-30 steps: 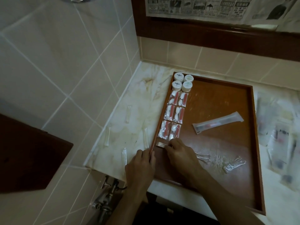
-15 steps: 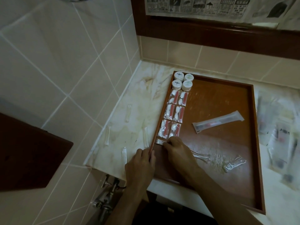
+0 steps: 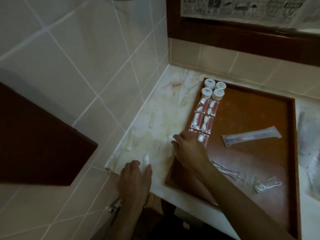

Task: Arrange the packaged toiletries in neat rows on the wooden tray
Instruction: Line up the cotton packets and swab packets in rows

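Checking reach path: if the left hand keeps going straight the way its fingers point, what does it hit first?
The left hand points up-left across the counter. First contact is likely the small clear packet at its fingertips, possibly already touching; depth is unclear.

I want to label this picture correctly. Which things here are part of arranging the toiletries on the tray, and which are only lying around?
Part of the job:
wooden tray
round white jars
red-and-white packets
toothbrush packet
small white packets on the counter
left hand
right hand

Only lying around:
newspaper
dark wooden frame
tiled wall
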